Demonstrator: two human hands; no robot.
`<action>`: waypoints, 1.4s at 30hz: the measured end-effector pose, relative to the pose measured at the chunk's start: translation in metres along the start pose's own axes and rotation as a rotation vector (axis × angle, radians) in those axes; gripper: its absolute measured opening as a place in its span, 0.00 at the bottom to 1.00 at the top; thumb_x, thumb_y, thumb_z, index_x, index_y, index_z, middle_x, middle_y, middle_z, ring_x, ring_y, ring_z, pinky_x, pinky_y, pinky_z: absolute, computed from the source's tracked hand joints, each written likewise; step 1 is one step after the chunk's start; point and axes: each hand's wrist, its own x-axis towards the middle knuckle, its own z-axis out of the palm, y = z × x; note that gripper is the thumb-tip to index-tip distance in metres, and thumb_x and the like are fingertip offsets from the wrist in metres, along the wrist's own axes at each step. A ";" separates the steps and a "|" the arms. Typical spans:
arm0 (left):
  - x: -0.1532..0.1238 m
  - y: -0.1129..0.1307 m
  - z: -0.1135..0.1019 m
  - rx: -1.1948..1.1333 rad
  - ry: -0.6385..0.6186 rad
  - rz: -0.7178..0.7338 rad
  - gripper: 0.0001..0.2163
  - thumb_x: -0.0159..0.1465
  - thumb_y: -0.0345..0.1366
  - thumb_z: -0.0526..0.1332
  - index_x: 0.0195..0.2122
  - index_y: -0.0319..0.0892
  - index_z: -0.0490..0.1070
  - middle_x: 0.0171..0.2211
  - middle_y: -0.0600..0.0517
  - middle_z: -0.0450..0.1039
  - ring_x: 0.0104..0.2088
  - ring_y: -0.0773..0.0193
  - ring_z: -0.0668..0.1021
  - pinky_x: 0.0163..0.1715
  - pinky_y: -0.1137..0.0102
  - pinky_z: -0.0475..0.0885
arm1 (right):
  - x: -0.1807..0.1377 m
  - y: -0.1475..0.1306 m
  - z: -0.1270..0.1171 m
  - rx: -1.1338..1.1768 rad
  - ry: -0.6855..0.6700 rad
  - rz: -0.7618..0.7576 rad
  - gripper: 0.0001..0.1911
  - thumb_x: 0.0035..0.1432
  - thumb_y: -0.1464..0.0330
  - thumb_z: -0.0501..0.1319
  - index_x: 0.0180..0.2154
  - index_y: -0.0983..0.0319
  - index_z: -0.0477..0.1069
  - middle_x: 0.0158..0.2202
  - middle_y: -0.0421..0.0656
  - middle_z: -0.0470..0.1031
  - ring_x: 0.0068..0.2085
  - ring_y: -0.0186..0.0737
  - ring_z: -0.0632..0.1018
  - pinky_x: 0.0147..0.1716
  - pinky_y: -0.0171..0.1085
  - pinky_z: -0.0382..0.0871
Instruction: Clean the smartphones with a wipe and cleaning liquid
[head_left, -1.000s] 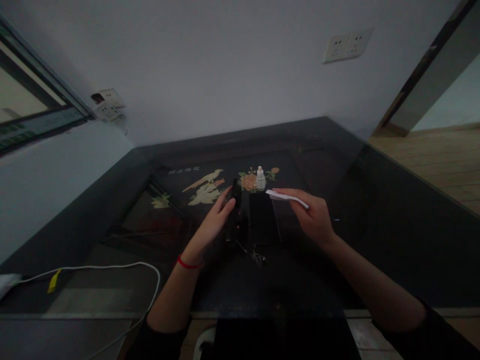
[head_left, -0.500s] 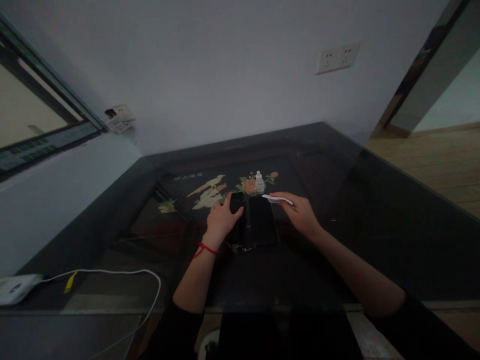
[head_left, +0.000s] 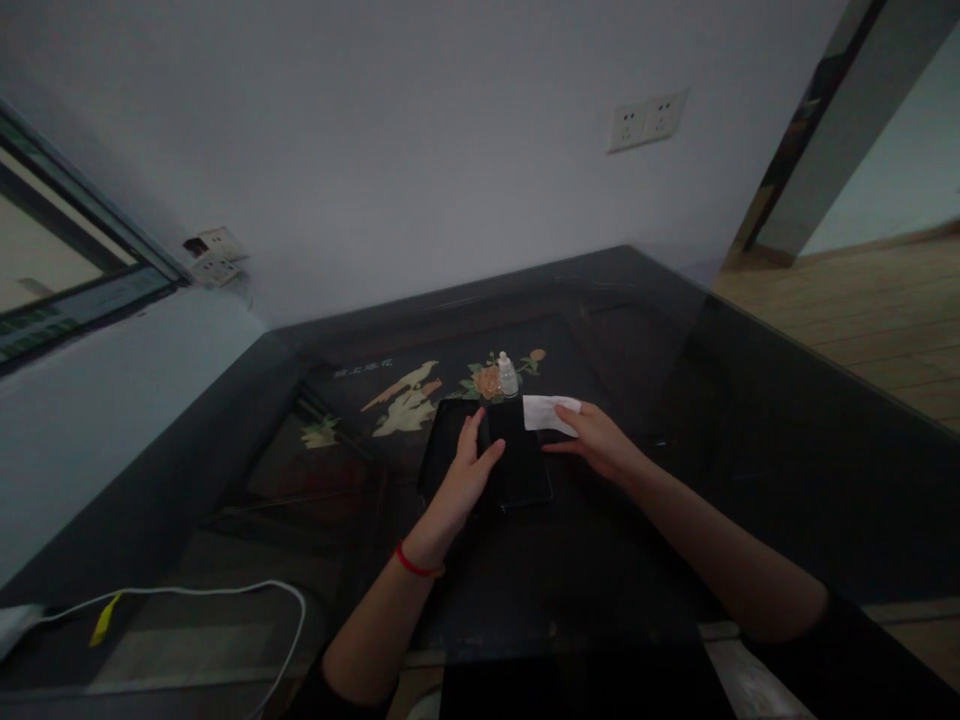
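Observation:
A flat black tablet-like device lies on the dark table, and a black panel, like an opened cover, lies along its left side. My left hand is at the seam between the two, its thumb over the device's left edge and its fingers partly hidden. A thin white wipe is pinched in my right hand, over the device's upper right corner. That hand's lower fingers extend by the device's right edge. Just beyond stands a small clear bottle with a white cap.
The glossy dark table bears a bird-and-flower picture. A white cable with a yellow tag runs along the front left. Behind is a wall with sockets; a window is on the left.
The black panel, upright in my left hand before, now lies flatter to the left. My left hand has moved right onto the device's edge. The wipe has turned broad side toward me.

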 end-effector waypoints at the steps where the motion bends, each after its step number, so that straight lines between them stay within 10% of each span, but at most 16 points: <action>1: -0.002 0.001 0.003 -0.067 0.005 -0.022 0.29 0.62 0.40 0.59 0.64 0.48 0.55 0.68 0.47 0.47 0.68 0.56 0.49 0.64 0.60 0.48 | 0.000 0.001 0.001 0.017 -0.007 0.010 0.12 0.62 0.68 0.54 0.43 0.62 0.75 0.41 0.50 0.80 0.41 0.46 0.81 0.30 0.45 0.81; 27: -0.008 0.011 0.015 -0.586 0.064 -0.159 0.33 0.55 0.23 0.60 0.63 0.41 0.58 0.68 0.48 0.48 0.67 0.64 0.53 0.64 0.71 0.49 | -0.012 -0.008 0.006 0.192 -0.002 0.222 0.10 0.59 0.68 0.58 0.41 0.62 0.74 0.42 0.50 0.80 0.40 0.47 0.81 0.32 0.48 0.81; 42: -0.014 0.020 0.011 -0.972 -0.165 -0.349 0.22 0.66 0.33 0.52 0.62 0.44 0.60 0.51 0.47 0.74 0.49 0.59 0.77 0.50 0.64 0.70 | -0.025 -0.036 0.016 0.310 0.070 0.268 0.08 0.57 0.68 0.61 0.40 0.62 0.73 0.42 0.48 0.80 0.43 0.44 0.80 0.30 0.36 0.78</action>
